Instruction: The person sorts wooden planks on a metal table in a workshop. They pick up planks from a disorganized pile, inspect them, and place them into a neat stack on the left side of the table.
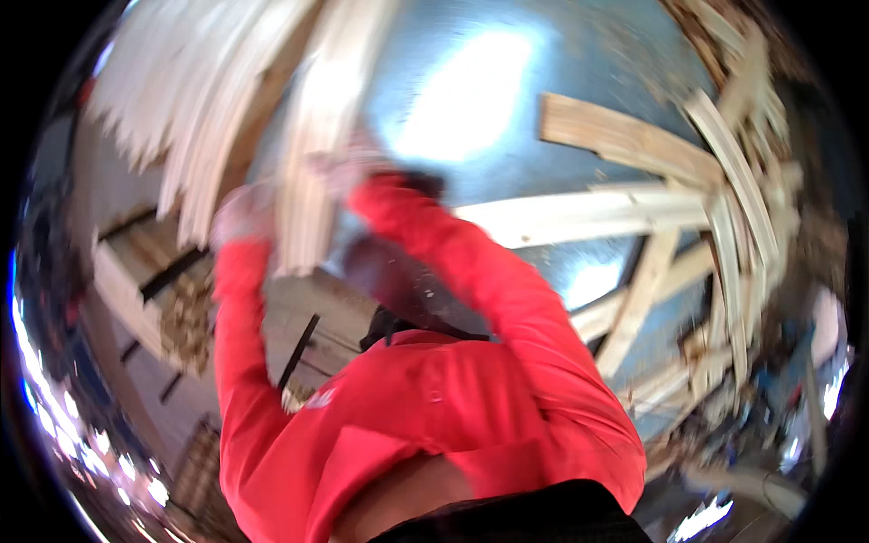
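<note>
Long pale wooden boards (pixel 308 204) lie between my hands, side by side at the edge of a blue metal surface, blurred by motion. My right hand (pixel 348 167) grips them from the right, its fingers reaching over their top face. At their left, close to their near end, is my left hand (pixel 243 213); motion smears its fingers, so whether it grips or only touches the wood does not show. Both arms are in red sleeves. Left of my left hand, a row of pale boards (pixel 195 118) lies tightly side by side with uneven near ends.
The blue metal surface (pixel 552 54) stretches ahead. On it lie a short plank (pixel 625 136) and a long board (pixel 579 217). A heap of crossed boards (pixel 747 217) rises at the right. Below left, a stack of timber (pixel 136 285) sits by dark metal bars (pixel 172 274).
</note>
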The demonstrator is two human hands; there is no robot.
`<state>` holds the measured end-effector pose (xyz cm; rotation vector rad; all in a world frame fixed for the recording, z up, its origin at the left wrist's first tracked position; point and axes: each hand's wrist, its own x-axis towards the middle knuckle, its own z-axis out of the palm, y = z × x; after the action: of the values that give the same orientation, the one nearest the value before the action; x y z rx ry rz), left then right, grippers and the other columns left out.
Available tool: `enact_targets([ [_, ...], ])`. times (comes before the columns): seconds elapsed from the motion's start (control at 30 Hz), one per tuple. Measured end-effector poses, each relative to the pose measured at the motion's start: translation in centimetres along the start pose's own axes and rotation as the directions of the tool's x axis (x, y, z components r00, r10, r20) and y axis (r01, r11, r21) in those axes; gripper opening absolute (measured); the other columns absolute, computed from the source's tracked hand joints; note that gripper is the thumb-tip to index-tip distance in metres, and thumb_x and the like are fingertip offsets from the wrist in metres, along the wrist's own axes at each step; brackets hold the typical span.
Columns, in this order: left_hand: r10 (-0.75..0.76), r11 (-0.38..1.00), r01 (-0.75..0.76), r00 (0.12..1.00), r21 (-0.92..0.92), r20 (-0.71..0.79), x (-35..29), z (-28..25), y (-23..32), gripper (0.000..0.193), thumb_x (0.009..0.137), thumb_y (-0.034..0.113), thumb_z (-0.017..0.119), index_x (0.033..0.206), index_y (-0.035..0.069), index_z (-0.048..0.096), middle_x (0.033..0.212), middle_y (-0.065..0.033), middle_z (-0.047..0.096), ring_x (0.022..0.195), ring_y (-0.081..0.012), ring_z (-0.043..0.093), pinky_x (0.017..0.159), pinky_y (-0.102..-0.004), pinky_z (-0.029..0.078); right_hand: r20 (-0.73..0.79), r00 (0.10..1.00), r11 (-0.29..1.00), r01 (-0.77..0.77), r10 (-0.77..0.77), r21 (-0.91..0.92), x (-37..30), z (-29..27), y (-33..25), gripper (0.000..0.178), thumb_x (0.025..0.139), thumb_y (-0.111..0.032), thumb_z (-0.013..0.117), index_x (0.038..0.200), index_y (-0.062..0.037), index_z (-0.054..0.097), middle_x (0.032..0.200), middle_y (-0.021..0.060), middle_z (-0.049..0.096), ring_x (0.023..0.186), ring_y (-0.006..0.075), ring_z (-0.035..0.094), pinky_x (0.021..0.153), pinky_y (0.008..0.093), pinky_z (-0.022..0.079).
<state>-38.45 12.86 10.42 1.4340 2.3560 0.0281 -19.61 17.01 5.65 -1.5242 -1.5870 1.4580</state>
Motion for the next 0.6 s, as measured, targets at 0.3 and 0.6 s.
enact_targets([
  [0.3,0.375,0.732,-0.199,0.916,0.651,-0.142,1.8,1.4,-1.2,0.097,0.073,0.041,0.078,0.152,0.019,0.026,0.15,-0.0151,0.037,0.131,-0.0348,0.043,0.103,-0.0486,0.042,0.514,0.842,0.373,0.534,-0.162,-0.759,-8.0,-20.0,8.1,0.095,0.057,-0.052,0.084,0.138,-0.0196,0.046,0.133,0.0092,0.052,0.122,0.0292,0.051,0.102,0.0641,0.033],
  [0.6,0.528,0.587,-0.581,0.803,-0.563,-0.278,-7.0,7.2,11.1,0.079,0.09,0.036,0.066,0.15,0.006,0.025,0.148,-0.0191,0.037,0.134,-0.0306,0.039,0.108,-0.044,0.038,0.312,0.92,0.678,0.388,-0.239,-0.624,-14.1,-33.4,-3.3,0.074,0.068,-0.033,0.077,0.129,-0.0107,0.043,0.096,0.0158,0.063,0.086,0.0359,0.066,0.072,0.0483,0.054],
])
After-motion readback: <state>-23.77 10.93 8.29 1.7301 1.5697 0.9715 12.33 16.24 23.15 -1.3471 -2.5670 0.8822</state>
